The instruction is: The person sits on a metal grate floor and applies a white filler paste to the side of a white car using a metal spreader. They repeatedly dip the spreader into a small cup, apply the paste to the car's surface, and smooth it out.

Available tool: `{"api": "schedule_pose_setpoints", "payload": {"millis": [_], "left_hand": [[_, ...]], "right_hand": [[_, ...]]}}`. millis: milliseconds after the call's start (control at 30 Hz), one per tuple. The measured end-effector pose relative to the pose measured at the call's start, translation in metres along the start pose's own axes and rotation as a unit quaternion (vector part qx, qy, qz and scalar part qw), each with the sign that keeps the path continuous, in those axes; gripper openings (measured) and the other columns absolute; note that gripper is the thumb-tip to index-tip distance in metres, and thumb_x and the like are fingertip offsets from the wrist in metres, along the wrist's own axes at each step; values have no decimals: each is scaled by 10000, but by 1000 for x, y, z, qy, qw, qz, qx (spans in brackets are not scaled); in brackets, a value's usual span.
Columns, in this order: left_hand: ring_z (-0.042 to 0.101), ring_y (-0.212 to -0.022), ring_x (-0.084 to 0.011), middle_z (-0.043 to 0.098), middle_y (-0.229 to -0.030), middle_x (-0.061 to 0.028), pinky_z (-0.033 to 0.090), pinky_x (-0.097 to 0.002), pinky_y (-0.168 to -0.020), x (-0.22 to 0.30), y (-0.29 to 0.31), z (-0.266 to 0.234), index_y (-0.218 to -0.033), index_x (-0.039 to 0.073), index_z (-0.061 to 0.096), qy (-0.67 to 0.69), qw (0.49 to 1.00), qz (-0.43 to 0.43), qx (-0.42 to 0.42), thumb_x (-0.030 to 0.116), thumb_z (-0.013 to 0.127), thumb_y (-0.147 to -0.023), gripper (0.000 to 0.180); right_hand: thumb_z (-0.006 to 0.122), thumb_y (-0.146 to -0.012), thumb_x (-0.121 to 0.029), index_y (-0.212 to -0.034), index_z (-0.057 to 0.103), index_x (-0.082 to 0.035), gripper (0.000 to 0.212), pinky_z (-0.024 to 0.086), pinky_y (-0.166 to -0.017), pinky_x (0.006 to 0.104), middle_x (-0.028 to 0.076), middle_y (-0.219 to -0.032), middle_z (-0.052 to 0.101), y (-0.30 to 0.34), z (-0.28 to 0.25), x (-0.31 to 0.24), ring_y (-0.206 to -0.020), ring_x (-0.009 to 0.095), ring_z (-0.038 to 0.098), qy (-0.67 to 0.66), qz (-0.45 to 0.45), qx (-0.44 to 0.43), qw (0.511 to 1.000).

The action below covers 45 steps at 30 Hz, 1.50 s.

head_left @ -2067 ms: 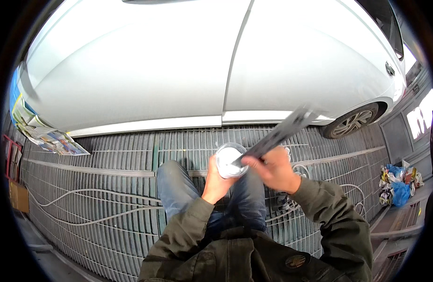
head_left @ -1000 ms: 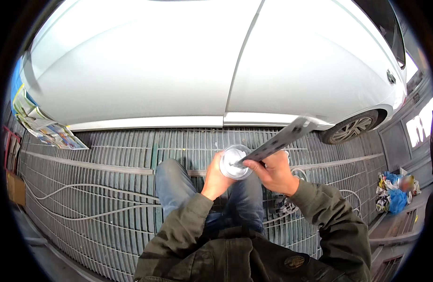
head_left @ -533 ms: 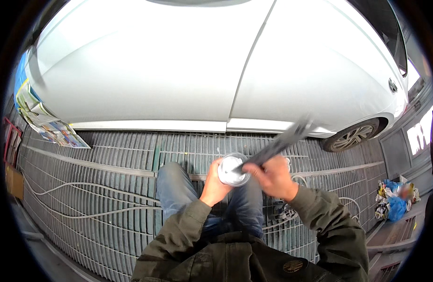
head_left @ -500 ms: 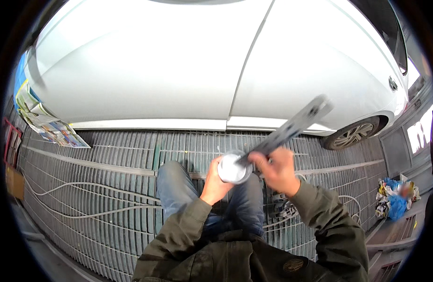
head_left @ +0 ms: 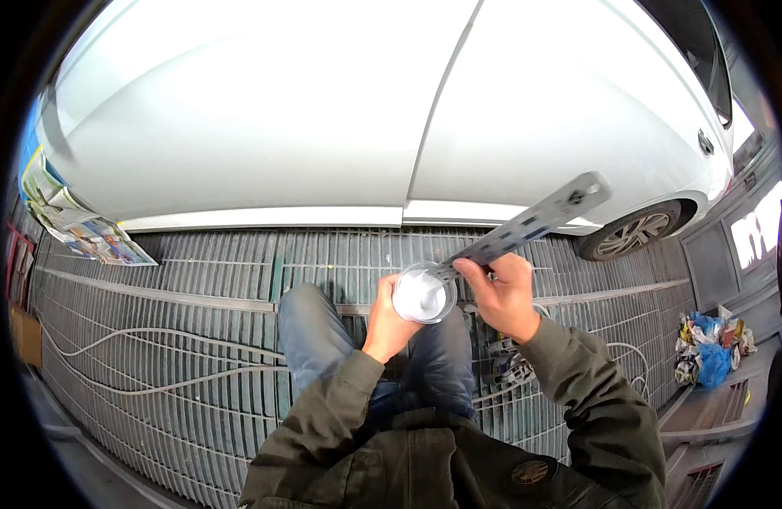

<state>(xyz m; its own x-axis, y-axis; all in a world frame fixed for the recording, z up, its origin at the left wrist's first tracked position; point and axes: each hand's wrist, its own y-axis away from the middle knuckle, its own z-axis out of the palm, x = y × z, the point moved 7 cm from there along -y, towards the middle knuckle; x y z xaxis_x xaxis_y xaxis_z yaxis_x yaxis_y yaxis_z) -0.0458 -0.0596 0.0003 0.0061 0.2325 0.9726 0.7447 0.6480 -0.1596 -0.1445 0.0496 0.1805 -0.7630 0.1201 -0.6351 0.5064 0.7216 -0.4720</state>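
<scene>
Holds a clear cup (head_left: 448, 313) of white liquid (head_left: 420, 299) in a left grip (head_left: 388, 327) curled round it, and pinches a grey stick (head_left: 533, 224) in the right grip (head_left: 507, 301) just right of the cup, slanting from the cup's mouth toward the white car (head_left: 263, 127) beyond it.

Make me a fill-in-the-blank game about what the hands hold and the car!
The cup in the left hand has something ____ inside.
The right hand grips a flat grey stick, its lower end at the left hand's ____.
The wheel of the car shows on the picture's ____ side.
Missing words: white; cup; right.
</scene>
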Motion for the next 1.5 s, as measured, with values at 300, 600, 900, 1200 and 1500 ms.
{"api": "schedule_pose_setpoints", "payload": {"millis": [300, 600, 900, 1200, 1500], "left_hand": [[625, -1094, -253, 649, -1159, -131, 489, -359, -929, 18, -2, 0, -1260, 31, 505, 54, 998, -5, -42, 61, 858, -656, 700], [586, -1138, -252, 593, -1223, -146, 465, -367, -973, 25, 4, 0, -1283, 22, 455, 92, 995, 43, -26, -12, 820, -667, 717], [549, -1174, -308, 534, -1215, -173, 456, -386, -967, -10, 4, 5, -1295, 40, 411, -5, 998, 59, 3, 22, 864, -635, 800], [664, -1038, -271, 676, -1109, -138, 520, -370, -857, 7, 3, -3, -1203, 53, 474, 15, 999, -39, 14, 59, 891, -614, 721], [611, -1122, -264, 632, -1181, -133, 484, -371, -939, 3, 2, 5, -1283, 25, 457, 69, 997, -2, -30, 45, 872, -638, 767]], "right_hand": [[705, -858, -92, -885, 707, -11, 86, 487, -551, 348, 149, -742, 668, 11, 11, -2, -601, 266, 639, -7, -38, -28, 999], [697, -876, -156, -929, 697, -36, 131, 475, -566, 368, 145, -792, 662, 14, 10, -13, -614, 294, 618, -22, -77, -48, 996], [710, -862, -153, -863, 716, -17, 136, 466, -560, 348, 134, -710, 659, 3, 2, 2, -589, 274, 620, -16, 11, 43, 999], [702, -873, -124, -924, 699, -15, 121, 483, -546, 350, 155, -735, 653, 12, 18, -3, -597, 279, 634, -9, -41, -28, 999], [680, -875, -72, -874, 696, 5, 78, 436, -517, 293, 99, -669, 650, 12, 14, -9, -550, 155, 579, -21, -62, 15, 998]]}}
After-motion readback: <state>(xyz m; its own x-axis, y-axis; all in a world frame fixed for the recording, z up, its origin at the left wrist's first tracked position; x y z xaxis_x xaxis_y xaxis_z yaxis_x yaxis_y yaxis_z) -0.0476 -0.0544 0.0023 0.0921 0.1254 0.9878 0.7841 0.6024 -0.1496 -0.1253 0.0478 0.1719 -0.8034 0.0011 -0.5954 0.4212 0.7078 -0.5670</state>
